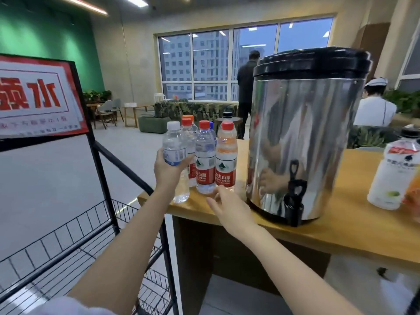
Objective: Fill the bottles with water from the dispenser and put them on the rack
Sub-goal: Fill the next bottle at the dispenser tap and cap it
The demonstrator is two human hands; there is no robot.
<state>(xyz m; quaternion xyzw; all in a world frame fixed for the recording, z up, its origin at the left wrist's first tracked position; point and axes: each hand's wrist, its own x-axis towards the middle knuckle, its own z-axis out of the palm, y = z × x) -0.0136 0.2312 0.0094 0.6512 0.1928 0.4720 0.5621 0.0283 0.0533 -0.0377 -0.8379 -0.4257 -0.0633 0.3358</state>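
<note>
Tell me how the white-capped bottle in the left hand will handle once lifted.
The white-capped bottle looks thin clear plastic, so it probably dents if the left hand squeezes. Tall and narrow, it likely tips easily if nudged. Capped, so unlikely to spill.

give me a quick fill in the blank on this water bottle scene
1. The left hand grips a bottle with a ___ cap.
2. The dispenser has a ___ lid.
3. The two red-labelled bottles nearest the right hand have ___ caps.
Missing words: white; black; red.
</note>
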